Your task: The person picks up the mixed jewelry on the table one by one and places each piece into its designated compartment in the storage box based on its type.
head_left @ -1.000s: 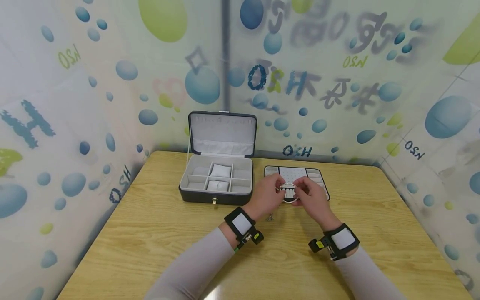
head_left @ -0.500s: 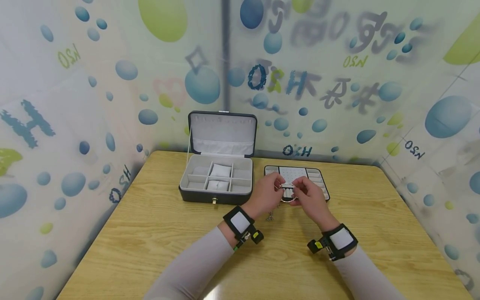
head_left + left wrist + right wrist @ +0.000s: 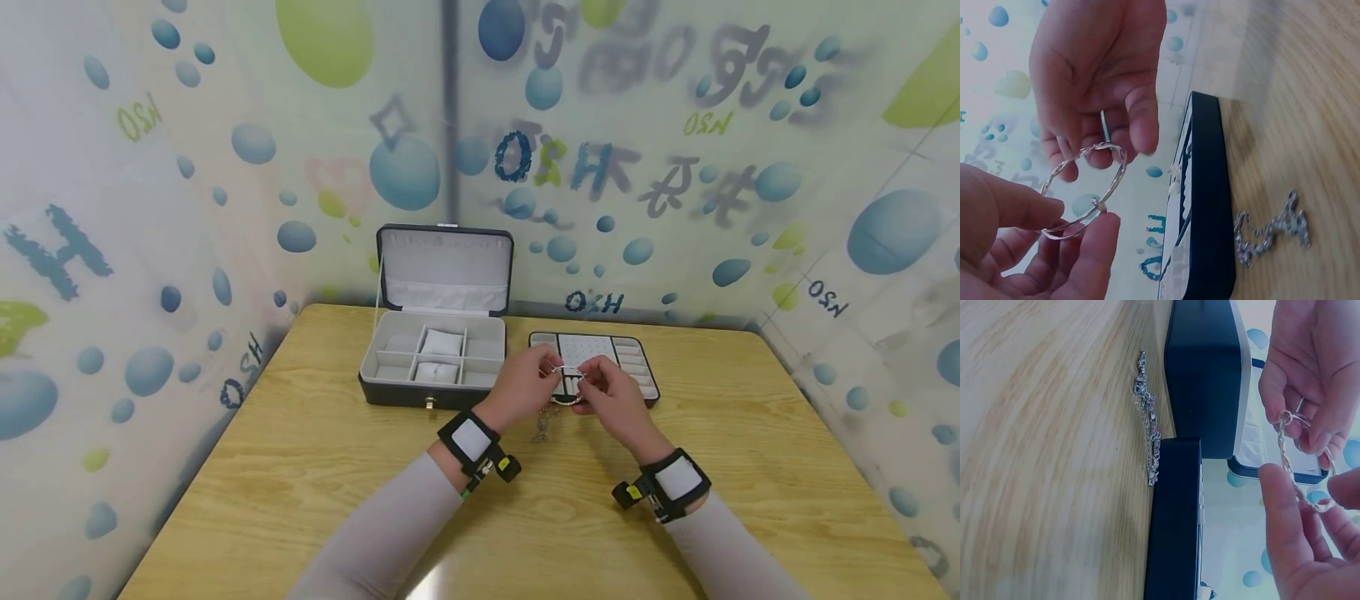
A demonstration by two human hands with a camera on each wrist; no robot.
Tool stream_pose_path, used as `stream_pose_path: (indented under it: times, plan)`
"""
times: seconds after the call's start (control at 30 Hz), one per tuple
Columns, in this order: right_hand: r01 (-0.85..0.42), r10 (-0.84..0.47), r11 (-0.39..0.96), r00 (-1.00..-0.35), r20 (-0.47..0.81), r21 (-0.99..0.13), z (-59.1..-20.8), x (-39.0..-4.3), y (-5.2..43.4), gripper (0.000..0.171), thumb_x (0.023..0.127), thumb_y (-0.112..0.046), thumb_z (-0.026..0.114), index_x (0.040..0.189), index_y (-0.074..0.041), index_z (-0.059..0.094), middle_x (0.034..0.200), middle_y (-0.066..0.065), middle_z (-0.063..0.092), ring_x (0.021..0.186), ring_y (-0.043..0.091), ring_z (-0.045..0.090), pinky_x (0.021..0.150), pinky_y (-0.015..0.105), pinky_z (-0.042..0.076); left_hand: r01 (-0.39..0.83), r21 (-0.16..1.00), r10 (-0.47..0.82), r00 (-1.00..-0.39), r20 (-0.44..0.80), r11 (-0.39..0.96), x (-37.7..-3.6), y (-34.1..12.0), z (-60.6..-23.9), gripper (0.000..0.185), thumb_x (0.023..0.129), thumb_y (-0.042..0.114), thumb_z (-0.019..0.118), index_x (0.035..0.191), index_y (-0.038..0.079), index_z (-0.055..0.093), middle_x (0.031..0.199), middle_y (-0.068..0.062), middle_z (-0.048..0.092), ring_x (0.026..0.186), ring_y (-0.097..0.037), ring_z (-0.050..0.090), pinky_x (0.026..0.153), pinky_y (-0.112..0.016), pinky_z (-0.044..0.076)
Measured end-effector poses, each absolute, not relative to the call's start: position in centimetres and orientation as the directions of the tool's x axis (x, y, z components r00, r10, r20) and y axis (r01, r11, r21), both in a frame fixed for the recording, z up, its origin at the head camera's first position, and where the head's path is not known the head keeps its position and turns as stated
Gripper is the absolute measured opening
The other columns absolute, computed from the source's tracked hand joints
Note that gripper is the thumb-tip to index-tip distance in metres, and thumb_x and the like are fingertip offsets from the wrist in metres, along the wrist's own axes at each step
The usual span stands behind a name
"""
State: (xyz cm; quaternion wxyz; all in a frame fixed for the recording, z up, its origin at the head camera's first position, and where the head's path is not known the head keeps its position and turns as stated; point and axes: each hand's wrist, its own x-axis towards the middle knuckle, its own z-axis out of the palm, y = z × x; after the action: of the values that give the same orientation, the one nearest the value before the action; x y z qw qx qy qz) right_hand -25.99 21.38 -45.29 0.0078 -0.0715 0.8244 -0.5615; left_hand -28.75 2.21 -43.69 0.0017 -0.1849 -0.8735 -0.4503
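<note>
Both hands' fingers [image 3: 1143, 119] pinching bangle [image 3: 1082, 190]; open jewelry box [image 3: 433, 358] with two cushions [image 3: 439, 342].

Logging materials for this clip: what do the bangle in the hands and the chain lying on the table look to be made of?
Bangle: probably silver-toned metal, a thin, shiny, partly twisted wire loop, pinched by the left hand and the right hand. Chain: likely metal as well, pale silvery links with glints; whether it carries stones is too blurred to tell. Table: light wood-grain surface.

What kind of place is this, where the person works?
Probably a small staged work booth, not a home: printed bubble-pattern walls enclose a wooden table that bears an open jewellery box and a tray.
</note>
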Motion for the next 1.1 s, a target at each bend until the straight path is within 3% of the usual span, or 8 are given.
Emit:
stream_pose_path:
  times: [0.2, 0.4, 0.77, 1.1]
  plan:
    - [-0.11, -0.142, 0.407, -0.988, 0.056, -0.907, -45.6, -25.9, 21.1, 0.035, 0.103, -0.007, 0.065, 0.134, 0.003, 0.054, 0.109, 0.018, 0.061, 0.089, 0.021, 0.069, 0.076, 0.035, 0.066, 0.306, 0.795, 0.314, -0.937, 0.155, 0.523, -29.3, 0.9, -43.3, 0.016, 0.102, 0.013, 0.068, 0.116, 0.006, 0.07, 0.096, -0.006, 0.073, 0.069, -0.011, 0.067, 0.064, -0.025, 0.052]
    - [-0.113, -0.173, 0.458, -0.984, 0.036, -0.882, -46.5, -26.0, 20.9, 0.035, 0.101, -0.009, 0.067, 0.133, 0.0, 0.057, 0.111, 0.017, 0.063, 0.091, 0.021, 0.071, 0.076, 0.031, 0.064, 0.287, 0.779, 0.274, -0.949, 0.154, 0.557, -30.4, -0.7, -42.8, 0.012, 0.102, 0.014, 0.069, 0.114, 0.012, 0.071, 0.098, -0.005, 0.072, 0.072, -0.009, 0.068, 0.066, -0.024, 0.054]
    - [-0.171, -0.212, 0.511, -0.975, 0.069, -0.843, -46.6, -25.9, 19.6, 0.036, 0.095, -0.008, 0.073, 0.128, 0.0, 0.06, 0.109, 0.016, 0.069, 0.087, 0.018, 0.073, 0.073, 0.027, 0.062, 0.193, 0.818, 0.265, -0.963, 0.052, 0.542, -32.5, -5.0, -41.9, 0.013, 0.101, 0.011, 0.068, 0.114, 0.009, 0.071, 0.095, -0.008, 0.071, 0.061, -0.015, 0.07, 0.06, -0.028, 0.057]
    - [-0.199, -0.194, 0.595, -0.976, 0.101, -0.779, -46.5, -25.6, 17.3, 0.038, 0.092, -0.008, 0.079, 0.127, -0.002, 0.064, 0.115, 0.016, 0.071, 0.102, 0.025, 0.072, 0.094, 0.044, 0.06, 0.118, 0.827, 0.212, -0.977, -0.002, 0.55, -33.4, -7.0, -41.7, 0.016, 0.101, 0.014, 0.069, 0.117, 0.01, 0.071, 0.107, -0.012, 0.072, 0.068, -0.022, 0.076, 0.066, -0.033, 0.063]
